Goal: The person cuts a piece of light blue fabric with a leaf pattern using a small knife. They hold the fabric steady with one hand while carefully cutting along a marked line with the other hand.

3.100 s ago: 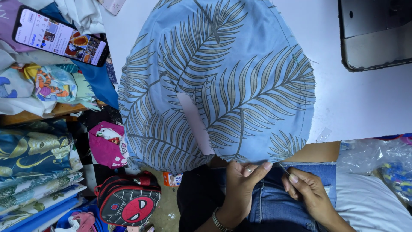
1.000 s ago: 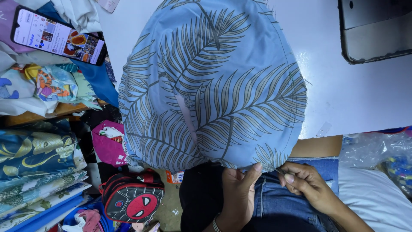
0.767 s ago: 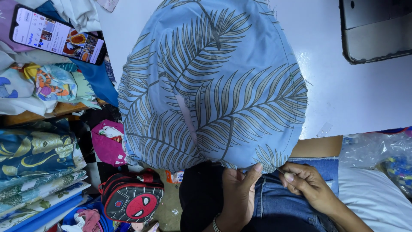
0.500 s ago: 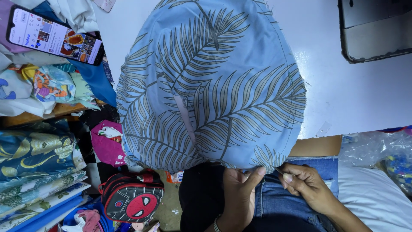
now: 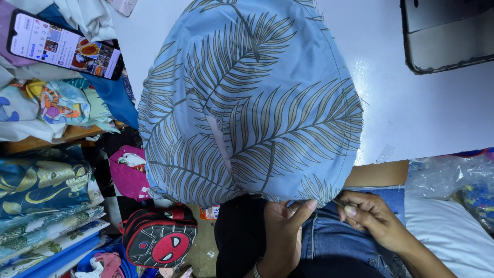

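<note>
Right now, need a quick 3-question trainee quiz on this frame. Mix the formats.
1. True or false: both hands grip the near edge of the blue leaf-print fabric.
2. Multiple choice: what lies at the upper left, beyond the fabric? A) a pair of scissors B) a phone with its screen lit C) a tape measure
3. Fill in: on the floor at lower left stands a black and red ____ with a mask face.

Key:
1. True: the left hand and right hand pinch the hem close together.
2. B: the phone rests on piled cloth.
3. Backpack.
</note>
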